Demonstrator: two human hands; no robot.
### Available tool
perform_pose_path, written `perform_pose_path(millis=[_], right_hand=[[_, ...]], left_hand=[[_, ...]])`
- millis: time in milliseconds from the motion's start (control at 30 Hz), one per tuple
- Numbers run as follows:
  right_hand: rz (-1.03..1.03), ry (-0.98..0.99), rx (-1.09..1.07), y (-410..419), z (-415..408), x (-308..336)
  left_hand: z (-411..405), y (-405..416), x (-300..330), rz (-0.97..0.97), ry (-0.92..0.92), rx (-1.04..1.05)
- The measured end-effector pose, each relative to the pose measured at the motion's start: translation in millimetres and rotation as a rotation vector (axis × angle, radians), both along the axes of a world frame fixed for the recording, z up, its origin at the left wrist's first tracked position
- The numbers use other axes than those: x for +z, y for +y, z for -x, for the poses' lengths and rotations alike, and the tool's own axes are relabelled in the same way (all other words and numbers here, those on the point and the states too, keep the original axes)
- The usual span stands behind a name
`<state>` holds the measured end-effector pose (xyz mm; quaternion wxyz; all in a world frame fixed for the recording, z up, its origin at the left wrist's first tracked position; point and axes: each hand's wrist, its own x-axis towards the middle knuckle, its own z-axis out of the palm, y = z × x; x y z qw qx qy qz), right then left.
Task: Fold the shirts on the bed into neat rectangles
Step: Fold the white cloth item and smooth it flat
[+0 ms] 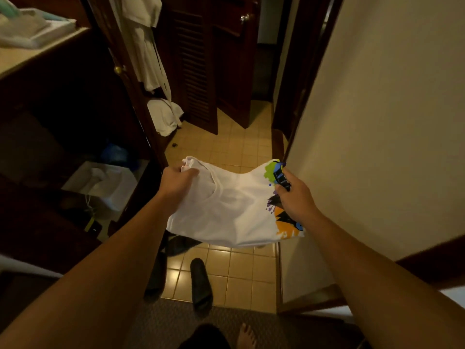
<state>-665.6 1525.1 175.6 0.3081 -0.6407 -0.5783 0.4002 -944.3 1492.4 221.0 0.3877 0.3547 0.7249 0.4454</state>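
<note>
White cotton shirt (234, 210) with a bright printed patch is held up in the air above the tiled floor (241, 270). We note the left hand (176, 183) curled tight round one bunched end and the right hand (293, 197) gripping the printed end. A black slipper (200, 285) lies below on the tiles

A white shirt (231, 210) carries a splattered print in green, blue, purple, orange and black. The floor (241, 273) is pale yellow tile. A black slipper (200, 285) lies there.
</note>
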Motion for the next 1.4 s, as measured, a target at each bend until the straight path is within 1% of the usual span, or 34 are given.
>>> perform_pose_path(millis=[167,267,533,633,767,900,1033,1233,1400], right_hand=[[-0.025,-0.012,0.046,81,18,14],[-0.029,-0.005,0.042,134,29,14],[0.062,0.040,0.028,300,72,-7],[0.073,0.046,0.027,360,98,1],[0.068,-0.015,0.032,433,126,12],[0.062,-0.037,0.091,504,155,13],[0.080,-0.042,0.140,573,187,6],[0.081,-0.020,0.283,695,230,-9],[0.102,-0.071,0.416,798,263,2]], left_hand=[[11,76,10,-0.066,0.011,-0.007],[23,129,11,-0.069,0.013,-0.026],[73,292,-6,-0.014,-0.010,-0.047],[93,350,-5,-0.001,-0.003,-0.016],[118,420,1,0.027,0.039,0.049],[142,480,5,0.022,0.030,0.099],[170,535,-4,0.028,0.040,0.167],[210,632,-19,0.088,0.002,0.306],[242,709,-27,0.085,0.003,0.356]])
